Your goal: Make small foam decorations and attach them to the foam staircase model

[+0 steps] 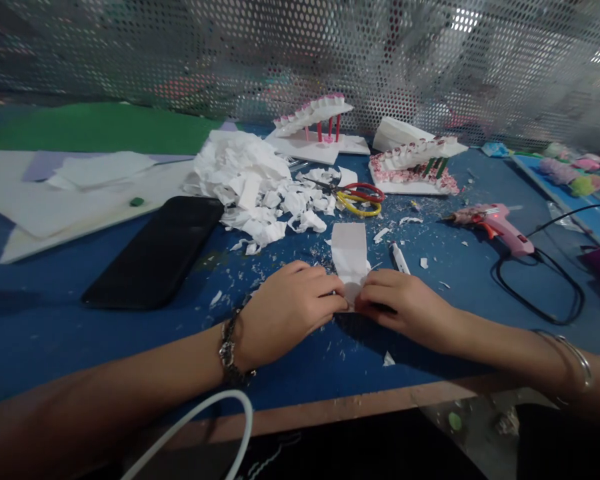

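Near the front of the blue table, a white strip of paper or thin card (349,250) stands between my two hands, its near end at my fingertips. My left hand (300,300), with a dark bracelet at the wrist, pinches the strip's left near edge. From the other side my right hand (405,303) has its fingers closed on the right near edge. A small white tube or pen (399,257) lies just beyond my right hand. Scissors with red and yellow handles (360,199) rest farther back by the scraps.
A heap of torn white paper (245,167) fills the back middle. A black phone (155,253) lies left, beside white boards (80,193). Two small stair models (315,120) (420,163) stand at the back. At right is a pink glue gun (505,227) with a black cord.
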Demonstrator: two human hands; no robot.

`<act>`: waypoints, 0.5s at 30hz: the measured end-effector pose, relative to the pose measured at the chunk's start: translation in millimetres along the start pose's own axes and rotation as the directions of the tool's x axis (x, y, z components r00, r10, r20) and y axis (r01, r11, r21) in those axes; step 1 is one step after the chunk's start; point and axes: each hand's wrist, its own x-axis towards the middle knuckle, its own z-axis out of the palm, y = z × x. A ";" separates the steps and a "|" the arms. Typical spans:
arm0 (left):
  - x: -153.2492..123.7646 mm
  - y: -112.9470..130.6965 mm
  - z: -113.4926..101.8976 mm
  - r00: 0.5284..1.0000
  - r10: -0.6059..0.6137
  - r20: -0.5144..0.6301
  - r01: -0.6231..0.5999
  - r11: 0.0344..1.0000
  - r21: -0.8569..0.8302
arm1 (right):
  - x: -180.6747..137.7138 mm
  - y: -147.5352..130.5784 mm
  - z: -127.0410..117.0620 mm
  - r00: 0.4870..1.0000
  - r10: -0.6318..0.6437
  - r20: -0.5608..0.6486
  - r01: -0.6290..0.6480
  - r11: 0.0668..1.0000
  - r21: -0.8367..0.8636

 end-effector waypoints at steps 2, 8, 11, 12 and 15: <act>0.0 -1.8 -1.8 0.996 0.086 -0.007 -0.085 0.993 0.085 | 0.0 2.3 -2.3 1.000 0.003 0.030 -0.004 0.999 0.032; 0.2 -2.1 -4.1 0.981 0.191 0.022 -0.192 0.975 0.116 | -1.0 8.1 -7.1 0.999 -0.030 0.032 0.028 0.999 0.042; 2.0 1.5 -1.6 0.992 0.126 0.003 -0.126 0.986 0.108 | -3.3 6.7 -4.8 0.995 -0.095 -0.006 0.095 0.994 -0.063; 3.1 2.8 -0.4 0.993 0.115 0.004 -0.115 0.987 0.115 | -3.9 5.8 -3.5 0.993 -0.120 -0.017 0.117 0.986 -0.118; 7.1 5.5 3.7 0.996 0.088 0.006 -0.088 0.987 0.135 | -3.5 3.1 0.2 0.979 -0.199 -0.046 0.180 0.947 -0.267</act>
